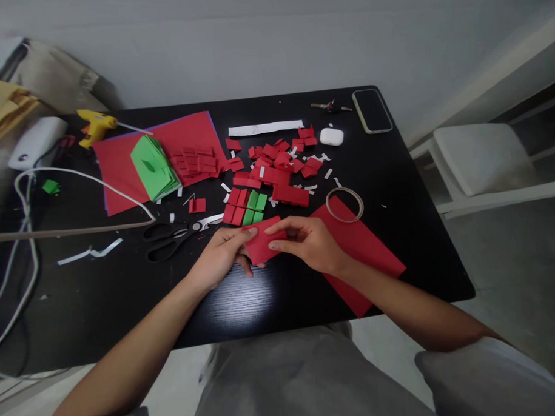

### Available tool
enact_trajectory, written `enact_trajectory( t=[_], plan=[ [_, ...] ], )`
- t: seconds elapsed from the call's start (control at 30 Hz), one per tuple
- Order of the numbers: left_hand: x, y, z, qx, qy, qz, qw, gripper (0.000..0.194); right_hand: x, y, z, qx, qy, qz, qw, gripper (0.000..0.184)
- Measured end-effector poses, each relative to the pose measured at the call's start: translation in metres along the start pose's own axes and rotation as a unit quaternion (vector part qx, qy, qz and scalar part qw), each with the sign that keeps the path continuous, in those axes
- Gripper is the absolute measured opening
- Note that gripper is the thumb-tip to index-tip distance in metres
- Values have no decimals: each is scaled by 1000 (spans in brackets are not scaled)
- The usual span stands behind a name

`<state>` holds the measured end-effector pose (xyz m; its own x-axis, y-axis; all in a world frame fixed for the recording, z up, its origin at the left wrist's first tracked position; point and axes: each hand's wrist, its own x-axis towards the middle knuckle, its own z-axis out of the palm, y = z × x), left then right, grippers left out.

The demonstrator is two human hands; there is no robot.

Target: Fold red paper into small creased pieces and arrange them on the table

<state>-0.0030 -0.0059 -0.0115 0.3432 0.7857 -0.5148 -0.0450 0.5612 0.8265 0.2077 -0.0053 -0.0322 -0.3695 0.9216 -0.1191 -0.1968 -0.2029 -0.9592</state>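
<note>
Both my hands hold one small piece of red paper (262, 245) above the front part of the black table. My left hand (225, 251) grips its left side, the thumb on top and fingers beneath. At its right side, my right hand (308, 240) pinches the paper between thumb and fingers. Just beyond the hands lie folded red paper pieces (235, 207) beside folded green pieces (254, 207). Scissors (178, 236) with black handles rest left of my left hand, and a red paper sheet (365, 253) lies under my right forearm.
A roll of tape (345, 204) sits on the red sheet. Farther back are a heap of red pieces (276, 165), green paper (154, 170), a yellow glue gun (95, 126), a white earphone case (332, 136), keys (331, 106) and a phone (372, 111). White cables (78, 230) cross the left side.
</note>
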Motion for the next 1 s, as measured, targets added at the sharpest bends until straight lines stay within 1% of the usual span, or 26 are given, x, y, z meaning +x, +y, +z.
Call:
enact_trajectory(
  t=[0.1,0.17,0.23,0.27,0.37,0.4,0.47,0.53,0.57,0.73,0.9,0.97,1.0],
  plan=[
    [0,-1,0,-4,-6,0,1000,45,0,0,0,-4,2,7,1000,24],
    [0,-2,0,-4,0,18,1000,45,0,-1,-1,-14,8,7,1000,28],
    [-1,-2,1,-3,24,59,998,42,0,-2,-1,-14,20,9,1000,32],
    [-1,-2,2,-1,42,90,995,43,0,-3,-1,-12,28,12,999,34],
    [-3,-2,4,16,93,185,978,51,0,-4,0,-10,48,25,998,39],
    [-4,-2,5,31,100,208,973,49,0,-4,0,-11,48,31,998,40],
    [-5,-2,5,72,100,233,965,36,0,-5,1,-10,45,36,998,40],
    [-6,-1,5,115,98,240,959,25,0,-5,1,-8,43,34,998,40],
    [-6,-1,5,130,102,242,956,23,0,-5,1,-7,43,32,999,40],
    [-7,-2,6,145,131,241,951,23,0,-6,0,-13,41,24,999,36],
    [-7,-4,7,149,136,251,947,23,-1,-10,2,-73,52,7,996,25],
    [-6,-6,7,155,133,253,946,22,-2,-11,3,-79,58,7,995,27],
    [-6,-8,7,154,131,258,945,21,-2,-10,3,-73,63,9,995,30]
  ],
)
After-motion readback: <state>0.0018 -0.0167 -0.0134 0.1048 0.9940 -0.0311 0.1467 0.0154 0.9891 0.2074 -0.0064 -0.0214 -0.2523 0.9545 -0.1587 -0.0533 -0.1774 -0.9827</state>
